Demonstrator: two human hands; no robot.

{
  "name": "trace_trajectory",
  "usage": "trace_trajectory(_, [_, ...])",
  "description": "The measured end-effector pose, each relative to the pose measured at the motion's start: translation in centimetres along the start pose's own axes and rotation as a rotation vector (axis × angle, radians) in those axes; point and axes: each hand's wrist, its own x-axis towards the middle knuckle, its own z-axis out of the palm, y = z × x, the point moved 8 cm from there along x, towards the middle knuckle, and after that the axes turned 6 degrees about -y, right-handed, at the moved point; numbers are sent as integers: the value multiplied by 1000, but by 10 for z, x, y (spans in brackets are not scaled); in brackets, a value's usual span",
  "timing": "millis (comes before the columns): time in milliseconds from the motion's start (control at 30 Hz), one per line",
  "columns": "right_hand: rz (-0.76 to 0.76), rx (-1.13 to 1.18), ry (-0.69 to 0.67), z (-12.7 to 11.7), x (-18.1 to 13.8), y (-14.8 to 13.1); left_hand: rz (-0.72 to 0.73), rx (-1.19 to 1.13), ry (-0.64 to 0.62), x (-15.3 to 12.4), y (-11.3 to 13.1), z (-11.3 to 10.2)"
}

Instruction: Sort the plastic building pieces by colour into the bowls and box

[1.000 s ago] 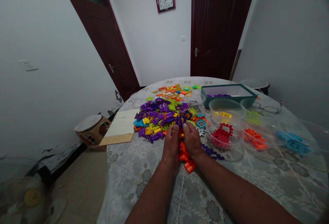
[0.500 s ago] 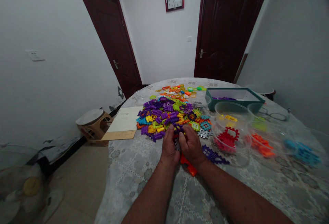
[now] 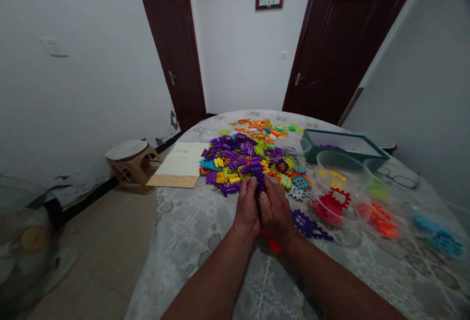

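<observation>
My left hand [image 3: 246, 207] and my right hand [image 3: 276, 208] are pressed together at the near edge of a heap of coloured plastic building pieces [image 3: 244, 158] on a round table [image 3: 205, 227]. The fingers of both hands are curled round a small dark piece that I cannot make out. Orange pieces [image 3: 272, 245] lie on the cloth under my right wrist. A flat purple piece [image 3: 307, 223] lies just right of my right hand.
Clear bowls hold sorted pieces on the right: red [image 3: 330, 206], yellow [image 3: 340, 169], orange [image 3: 380, 218], blue [image 3: 438, 236]. A teal tray [image 3: 343, 146] stands behind them, glasses [image 3: 398, 178] beside it. A cardboard sheet [image 3: 181, 165] overhangs the left edge above a stool [image 3: 128, 160].
My hands have closed tighter on a piece picked from the heap. The orange pieces are now mostly covered by my right wrist. The view has swung to the left.
</observation>
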Motion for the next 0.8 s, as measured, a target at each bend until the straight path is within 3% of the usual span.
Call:
trace_trajectory(233, [269,321,-24,11,-8,20,-51,4,142,-5,4,-10])
trace_trajectory(400, [319,507,44,7,-3,26,-109,-103,139,-1,1,-13])
trace_trajectory(567, [331,415,107,-10,0,30,-166,-181,93,7,13,-14])
trace_trajectory(800, [155,201,-34,-17,2,10,-129,-208,105,12,27,-17])
